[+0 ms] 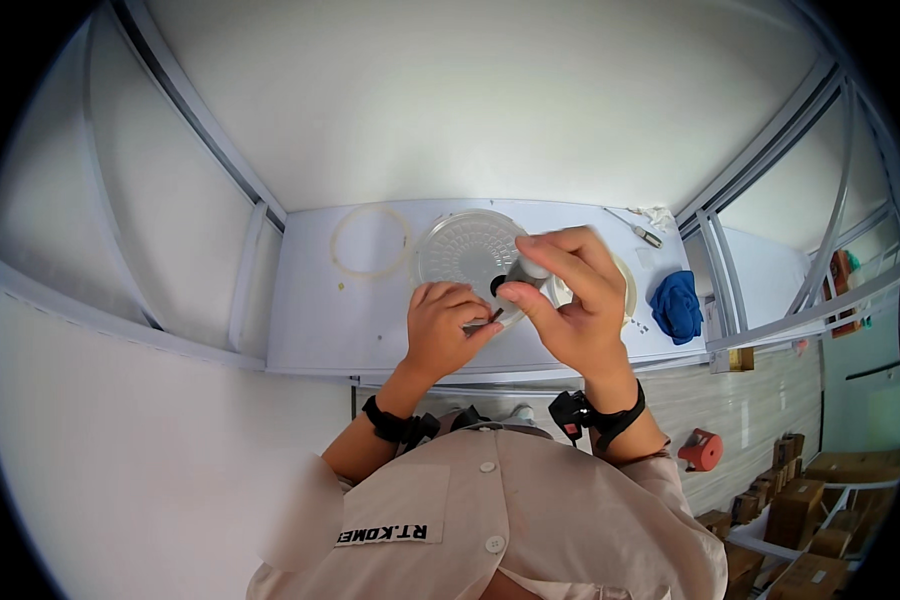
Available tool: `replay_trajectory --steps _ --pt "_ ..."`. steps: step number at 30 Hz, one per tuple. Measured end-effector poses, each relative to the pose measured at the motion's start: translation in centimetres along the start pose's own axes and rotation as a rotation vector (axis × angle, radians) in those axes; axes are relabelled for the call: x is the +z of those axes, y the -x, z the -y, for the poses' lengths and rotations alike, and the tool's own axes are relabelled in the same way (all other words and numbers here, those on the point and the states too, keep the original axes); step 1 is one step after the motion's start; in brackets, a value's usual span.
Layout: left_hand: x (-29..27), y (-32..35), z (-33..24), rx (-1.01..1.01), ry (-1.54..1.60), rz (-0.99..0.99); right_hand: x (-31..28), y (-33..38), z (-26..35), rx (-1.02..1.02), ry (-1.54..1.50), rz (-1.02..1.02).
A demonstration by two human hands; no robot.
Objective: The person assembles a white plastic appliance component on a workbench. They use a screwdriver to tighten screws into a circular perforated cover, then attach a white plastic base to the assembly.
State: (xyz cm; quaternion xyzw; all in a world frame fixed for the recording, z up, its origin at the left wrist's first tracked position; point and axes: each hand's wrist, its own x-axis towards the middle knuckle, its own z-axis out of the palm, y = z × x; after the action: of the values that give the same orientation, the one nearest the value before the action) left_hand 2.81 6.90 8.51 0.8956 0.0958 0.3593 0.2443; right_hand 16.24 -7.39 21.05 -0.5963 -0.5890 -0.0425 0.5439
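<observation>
My right hand (582,305) is closed around a small grey-white cylinder (536,272) with a black end, held tilted above the table between thumb and fingers. The black end points down toward my left hand (442,325), whose fingers are pinched together. At those fingertips shows a thin dark piece (497,314), too small to name. Under and behind both hands lies a round clear plastic disc (458,244) with a radial pattern. Partly hidden behind my right hand is another round, pale yellowish-rimmed thing (630,290).
A thin tan ring (334,243) lies at the table's left. On the right are a screwdriver (647,236), crumpled white material (658,215) and a bunched blue cloth (677,307). Metal frame posts (725,280) border the table. Beyond its near edge, a red cylinder (703,450) and cardboard boxes (797,510) stand lower right.
</observation>
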Motion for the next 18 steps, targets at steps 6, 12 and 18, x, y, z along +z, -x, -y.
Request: replay_trajectory --steps 6,12,18 --pt "-0.2 0.0 0.1 0.023 -0.02 -0.011 0.1 -1.1 2.7 -0.083 0.088 -0.068" --pt "0.0 0.0 -0.2 -0.012 -0.015 -0.011 0.1 0.4 1.3 0.006 -0.028 0.005" --pt "0.0 0.0 0.0 -0.014 -0.037 -0.015 0.2 -0.5 3.3 -0.115 0.114 -0.076"
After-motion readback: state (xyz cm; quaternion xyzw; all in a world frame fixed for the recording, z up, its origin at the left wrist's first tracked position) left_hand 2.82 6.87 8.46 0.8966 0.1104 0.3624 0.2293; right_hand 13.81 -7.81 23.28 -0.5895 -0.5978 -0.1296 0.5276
